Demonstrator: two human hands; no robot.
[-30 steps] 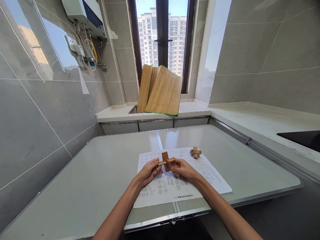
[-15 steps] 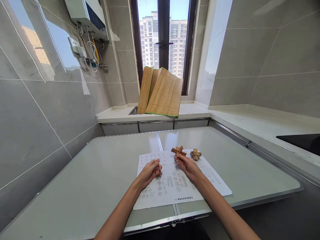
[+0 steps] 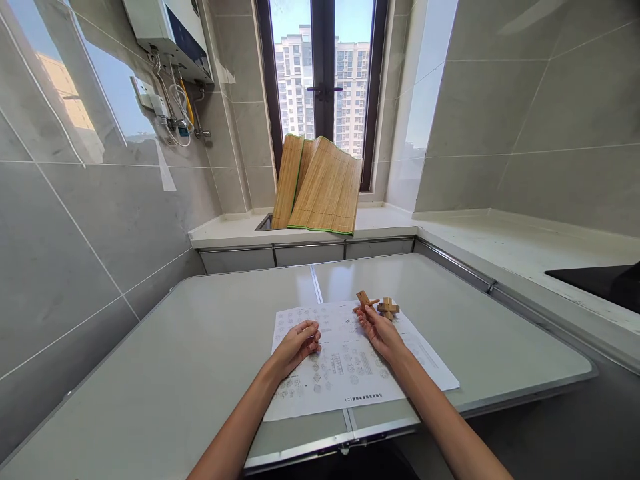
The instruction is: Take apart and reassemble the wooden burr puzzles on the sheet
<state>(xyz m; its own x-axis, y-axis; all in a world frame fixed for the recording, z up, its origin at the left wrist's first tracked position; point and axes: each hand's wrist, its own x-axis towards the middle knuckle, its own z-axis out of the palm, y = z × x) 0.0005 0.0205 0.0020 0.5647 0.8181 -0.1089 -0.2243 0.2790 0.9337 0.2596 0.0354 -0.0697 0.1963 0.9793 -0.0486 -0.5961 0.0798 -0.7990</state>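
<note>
My right hand [image 3: 377,331] pinches a brown wooden burr puzzle [image 3: 365,303] made of crossed bars, held up over the far part of a printed sheet [image 3: 345,380]. Just beyond its fingers, a second wooden burr puzzle [image 3: 388,307], lighter in colour, rests near the sheet's far right edge. My left hand [image 3: 299,343] hovers over the left side of the sheet, fingers loosely curled in and nothing visible in them. Small line drawings and rows of text cover the paper.
The sheet lies on a pale folding table [image 3: 210,340] with a metal seam down its middle. Behind it, a folded bamboo mat [image 3: 325,190] leans on the white counter [image 3: 230,230] below the window. A dark panel [image 3: 590,277] lies on the right counter.
My right hand has turned the burr puzzle, so its bars now point differently, and it sits closer to the second puzzle. My left hand stays in nearly the same pose.
</note>
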